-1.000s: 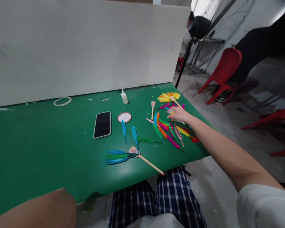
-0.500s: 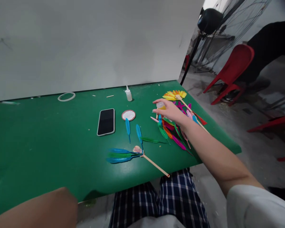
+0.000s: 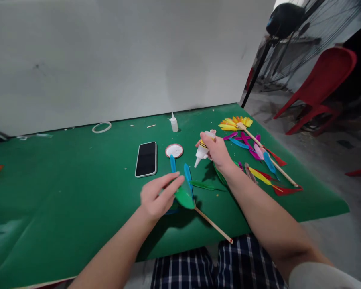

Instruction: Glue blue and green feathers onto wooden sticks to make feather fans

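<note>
Between its thumb and fingers my left hand [image 3: 161, 194] pinches a green feather [image 3: 185, 198], raised over the top of a wooden stick [image 3: 213, 224]. Blue feathers show partly beneath that hand, and an upright blue feather [image 3: 188, 176] stands by the stick's end. My right hand [image 3: 219, 150] is closed round a white glue bottle [image 3: 202, 152], tilted with its nozzle down and apart from the feathers. Near it lies another green feather [image 3: 204, 185]. One more blue feather [image 3: 173, 163] touches a round white lid [image 3: 174, 151] with a red rim.
A phone [image 3: 146, 159] lies left of the lid. Behind it stand a second small bottle [image 3: 174, 123] and a white ring [image 3: 101, 127]. At the right are a yellow feather fan [image 3: 236, 123] and loose coloured feathers. A red chair [image 3: 321, 88] stands beyond the table.
My left hand has come in from the lower left and taken hold of a green feather. My right hand has drawn nearer with the glue bottle, which now points down. The view has shifted left.
</note>
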